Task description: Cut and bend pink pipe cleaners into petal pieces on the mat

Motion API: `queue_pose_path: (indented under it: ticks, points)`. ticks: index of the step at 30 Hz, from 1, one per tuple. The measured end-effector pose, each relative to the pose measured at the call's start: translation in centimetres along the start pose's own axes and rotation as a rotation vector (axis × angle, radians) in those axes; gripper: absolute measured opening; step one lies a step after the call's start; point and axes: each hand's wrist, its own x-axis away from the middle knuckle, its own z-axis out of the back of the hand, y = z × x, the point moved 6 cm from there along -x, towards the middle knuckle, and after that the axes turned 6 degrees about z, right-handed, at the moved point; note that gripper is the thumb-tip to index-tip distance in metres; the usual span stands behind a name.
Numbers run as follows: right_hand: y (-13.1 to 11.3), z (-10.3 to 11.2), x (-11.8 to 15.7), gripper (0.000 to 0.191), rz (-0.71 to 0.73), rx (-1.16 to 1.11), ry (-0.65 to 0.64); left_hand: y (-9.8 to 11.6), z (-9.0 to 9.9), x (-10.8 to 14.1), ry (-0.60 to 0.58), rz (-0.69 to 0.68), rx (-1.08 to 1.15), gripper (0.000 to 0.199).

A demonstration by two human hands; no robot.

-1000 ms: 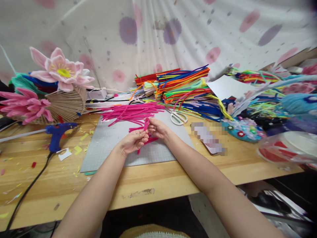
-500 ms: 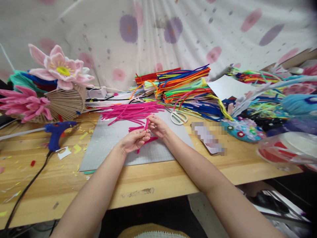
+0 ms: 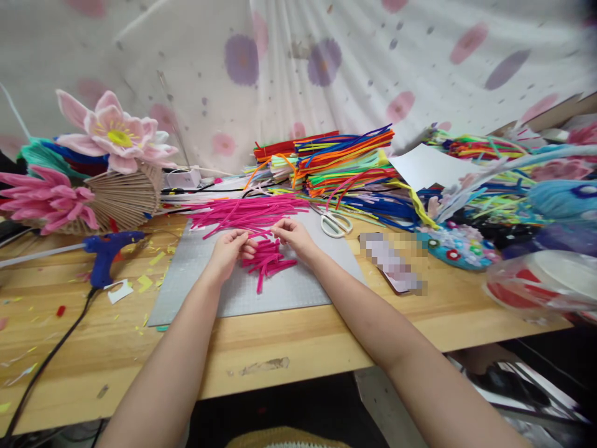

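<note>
My left hand and my right hand are above a grey cutting mat. Between their fingertips runs a thin magenta pipe cleaner, pinched at its left end by the left fingers and at its right end by the right. Just below, on the mat, lies a small heap of short, folded magenta pipe cleaner pieces. Behind the hands a bundle of long magenta pipe cleaners spreads across the mat's far edge. Scissors with pale handles rest to the right.
On the left are a blue glue gun with a black cord, and fuzzy pink flowers. Stacks of coloured pipe cleaners stand at the back. A blurred phone and a plastic-wrapped tub sit on the right.
My hands have drawn apart, the left one moving left and slightly up. The magenta piece held upright between them now stretches sideways, and the heap below shows more.
</note>
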Motion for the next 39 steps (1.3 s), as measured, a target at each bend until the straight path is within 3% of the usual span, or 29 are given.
queue_pose_path:
  ticks: [4, 7, 10, 13, 20, 23, 30, 39]
  points:
    - [1.0, -0.2, 0.0, 0.016, 0.04, 0.367, -0.065, 0.1, 1.3, -0.8, 0.149, -0.2, -0.366, 0.012]
    - [1.8, -0.1, 0.0, 0.013, 0.027, 0.543, -0.081, -0.3, 1.8, -0.9, 0.228, -0.207, -0.605, 0.018]
    - [2.2, 0.1, 0.0, 0.014, -0.005, 0.574, -0.068, -0.5, 2.1, -1.1, 0.232, -0.205, -0.662, 0.021]
    - [2.4, 0.1, -0.1, 0.015, -0.044, 0.479, -0.046, -0.4, 1.9, -1.3, 0.148, -0.221, -0.579, 0.022]
    - [1.7, 0.3, -0.1, 0.013, -0.075, 0.207, 0.052, 0.3, -0.2, -0.2, -0.179, -0.19, -0.357, 0.024]
    - [1.4, 0.4, 0.1, 0.014, -0.093, 0.156, 0.064, 0.3, -0.4, 0.0, -0.222, -0.178, -0.352, 0.025]
    - [1.0, 0.7, 0.8, 0.021, -0.127, 0.099, 0.06, -0.2, 2.2, -1.8, 0.138, -0.256, -0.413, 0.025]
    - [1.3, 0.6, 0.5, 0.023, -0.094, 0.143, 0.063, 0.2, 2.3, -1.9, 0.202, -0.417, -0.619, 0.022]
